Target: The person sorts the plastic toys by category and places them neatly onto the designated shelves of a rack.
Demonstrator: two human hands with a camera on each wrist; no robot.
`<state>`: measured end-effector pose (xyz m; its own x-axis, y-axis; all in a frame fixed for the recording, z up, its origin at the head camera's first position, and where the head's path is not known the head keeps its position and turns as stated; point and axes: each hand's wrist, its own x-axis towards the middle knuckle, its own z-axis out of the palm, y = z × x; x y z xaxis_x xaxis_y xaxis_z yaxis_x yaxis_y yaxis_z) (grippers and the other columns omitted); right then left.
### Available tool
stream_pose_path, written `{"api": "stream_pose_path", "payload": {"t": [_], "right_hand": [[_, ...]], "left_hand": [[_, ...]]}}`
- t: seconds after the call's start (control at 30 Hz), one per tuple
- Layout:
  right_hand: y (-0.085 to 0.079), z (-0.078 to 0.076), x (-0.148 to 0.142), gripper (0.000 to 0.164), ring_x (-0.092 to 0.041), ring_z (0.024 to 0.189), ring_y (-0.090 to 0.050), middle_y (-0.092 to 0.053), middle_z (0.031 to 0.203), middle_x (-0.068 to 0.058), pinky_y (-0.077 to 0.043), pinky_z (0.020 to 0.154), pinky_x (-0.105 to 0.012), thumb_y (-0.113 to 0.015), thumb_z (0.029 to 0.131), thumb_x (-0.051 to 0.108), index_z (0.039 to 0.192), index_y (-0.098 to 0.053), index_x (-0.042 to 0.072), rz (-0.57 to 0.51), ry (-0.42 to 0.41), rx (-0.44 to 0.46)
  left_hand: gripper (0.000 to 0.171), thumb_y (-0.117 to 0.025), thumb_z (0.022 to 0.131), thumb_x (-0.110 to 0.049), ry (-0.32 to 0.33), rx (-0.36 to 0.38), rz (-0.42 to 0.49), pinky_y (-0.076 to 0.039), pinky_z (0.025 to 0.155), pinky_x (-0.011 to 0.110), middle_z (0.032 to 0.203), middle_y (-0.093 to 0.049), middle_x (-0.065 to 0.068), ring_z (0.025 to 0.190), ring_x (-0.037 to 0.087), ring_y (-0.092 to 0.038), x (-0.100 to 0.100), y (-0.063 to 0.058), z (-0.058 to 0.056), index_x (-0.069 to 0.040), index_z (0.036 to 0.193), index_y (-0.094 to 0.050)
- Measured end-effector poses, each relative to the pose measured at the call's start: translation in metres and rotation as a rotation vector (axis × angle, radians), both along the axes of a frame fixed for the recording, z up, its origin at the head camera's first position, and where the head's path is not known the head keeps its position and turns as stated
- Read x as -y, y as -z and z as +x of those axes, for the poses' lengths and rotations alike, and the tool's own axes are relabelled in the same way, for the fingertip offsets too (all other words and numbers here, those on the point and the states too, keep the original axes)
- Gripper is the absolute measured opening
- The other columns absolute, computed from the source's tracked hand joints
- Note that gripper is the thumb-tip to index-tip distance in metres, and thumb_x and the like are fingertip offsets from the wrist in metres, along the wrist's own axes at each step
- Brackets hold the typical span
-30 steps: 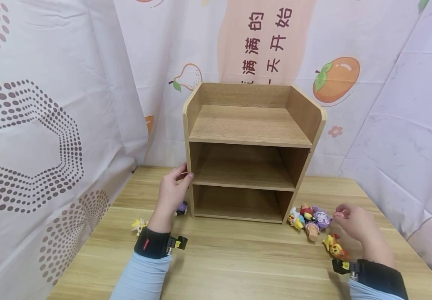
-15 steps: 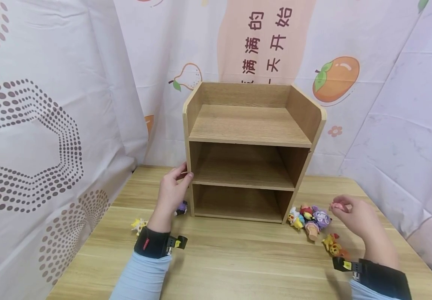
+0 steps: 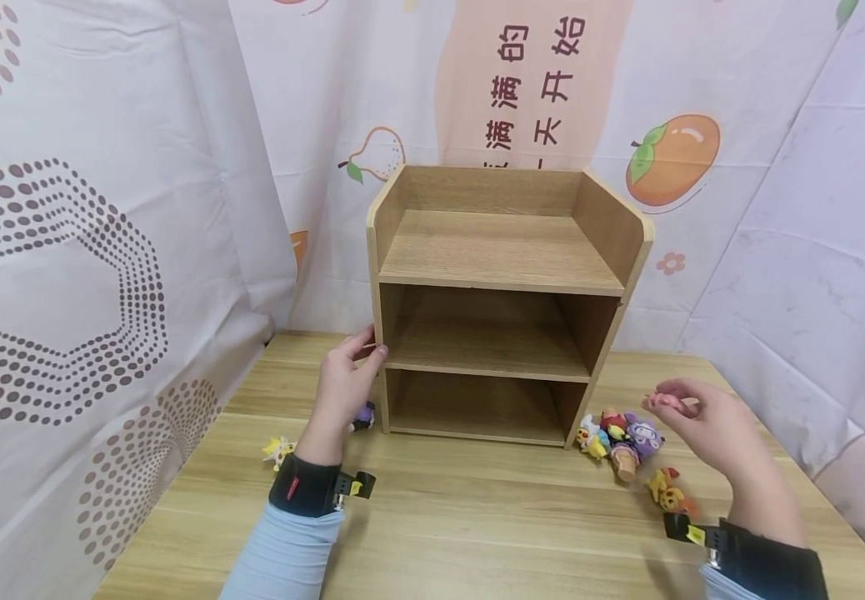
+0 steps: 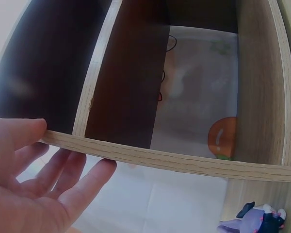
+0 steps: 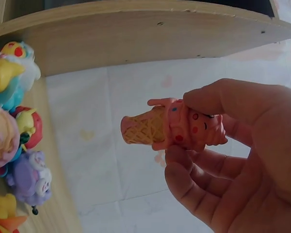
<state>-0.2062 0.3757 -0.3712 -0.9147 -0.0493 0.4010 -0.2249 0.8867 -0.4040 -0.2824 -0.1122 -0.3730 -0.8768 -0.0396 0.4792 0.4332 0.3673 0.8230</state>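
A small wooden shelf [image 3: 487, 373] with three levels stands on the table. My left hand [image 3: 348, 379] holds its left side panel, the thumb at the front edge and the fingers along the outer face; the left wrist view shows this hand [image 4: 48, 189] close up. My right hand [image 3: 721, 425] is raised above the table, right of the shelf. It pinches a pink ice-cream-cone figurine [image 3: 668, 403] between thumb and fingers. In the right wrist view the figurine [image 5: 177, 124] lies sideways, its waffle cone pointing left and its pink swirl partly covered by the fingers.
Several toy figurines [image 3: 644, 435] cluster by the shelf's lower right corner. A yellow-and-orange figurine [image 3: 668, 493] lies nearer me. On the left are a pale yellow figurine [image 3: 278, 452] and a purple one [image 3: 364, 416] beside the shelf. A printed curtain [image 3: 312, 167] hangs behind.
My right hand has lifted the pink ice-cream-cone figurine and moved it up and left, towards the shelf. The left hand stays in place on the side panel.
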Motion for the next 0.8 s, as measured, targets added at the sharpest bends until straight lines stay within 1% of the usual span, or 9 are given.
{"api": "stream_pose_path", "payload": {"t": [0.23,0.43,0.5,0.63,0.8], "right_hand": [[-0.008,0.005,0.01,0.034,-0.024,0.083,-0.062,-0.069,0.098,-0.013,-0.051,0.067,-0.046,-0.068,0.09,0.033,0.114,-0.064,0.009,-0.033,-0.033,-0.006],[-0.013,0.007,0.018,0.03,-0.013,0.08,-0.062,-0.07,0.096,-0.006,-0.053,0.064,-0.031,-0.069,0.089,0.03,0.111,-0.065,0.011,-0.045,-0.069,-0.021],[-0.014,0.007,0.021,0.028,-0.013,0.079,-0.062,-0.07,0.095,-0.006,-0.053,0.063,-0.029,-0.069,0.089,0.029,0.111,-0.065,0.012,-0.047,-0.078,-0.024],[-0.016,0.009,0.026,0.027,-0.015,0.079,-0.061,-0.069,0.095,-0.006,-0.053,0.062,-0.03,-0.068,0.091,0.026,0.112,-0.064,0.011,-0.053,-0.1,-0.024],[-0.019,0.011,0.035,0.025,-0.017,0.078,-0.061,-0.068,0.095,-0.006,-0.053,0.062,-0.03,-0.069,0.09,0.021,0.111,-0.064,0.01,-0.064,-0.134,-0.03]], "left_hand": [[0.043,-0.063,0.093,-0.019,-0.003,-0.001,0.002,-0.057,0.071,0.03,0.12,-0.062,0.006,0.101,0.014,-0.057,-0.001,0.0,0.0,-0.008,0.134,-0.055],[0.042,-0.063,0.093,-0.018,-0.011,-0.002,-0.007,-0.057,0.071,0.03,0.119,-0.062,0.006,0.101,0.014,-0.057,-0.001,0.0,0.0,-0.008,0.133,-0.055],[0.042,-0.063,0.093,-0.018,-0.017,-0.004,-0.016,-0.057,0.072,0.03,0.119,-0.062,0.005,0.101,0.014,-0.057,-0.001,-0.001,0.001,-0.008,0.133,-0.055],[0.042,-0.063,0.093,-0.018,-0.014,0.002,-0.013,-0.057,0.072,0.03,0.119,-0.062,0.006,0.102,0.014,-0.057,-0.001,-0.001,0.001,-0.008,0.133,-0.055],[0.042,-0.063,0.093,-0.018,-0.009,0.002,-0.009,-0.057,0.072,0.03,0.12,-0.061,0.006,0.102,0.014,-0.057,-0.001,-0.001,0.001,-0.007,0.133,-0.055]]}}
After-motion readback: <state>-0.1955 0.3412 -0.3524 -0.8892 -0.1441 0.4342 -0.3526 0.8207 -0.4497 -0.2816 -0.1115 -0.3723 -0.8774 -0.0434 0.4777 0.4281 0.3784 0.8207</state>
